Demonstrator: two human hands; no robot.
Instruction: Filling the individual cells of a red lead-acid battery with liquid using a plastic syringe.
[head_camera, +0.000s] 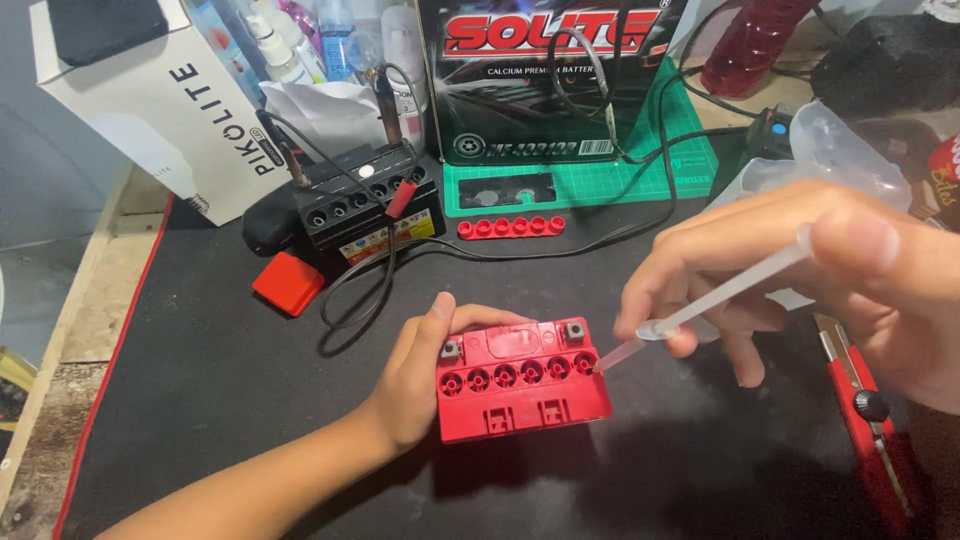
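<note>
Two bare hands work over a black mat: the left hand clasps a red battery, the right hand pinches a clear dropper at its rightmost cell. Behind the battery, a green cutting mat and cluttered boxes.

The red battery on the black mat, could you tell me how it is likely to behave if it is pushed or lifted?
The red battery looks rigid, a hard plastic block. Low and wide, it probably slides on the black mat rather than tips. Its open filler holes suggest tilting could spill liquid; the left hand steadies it.
</note>
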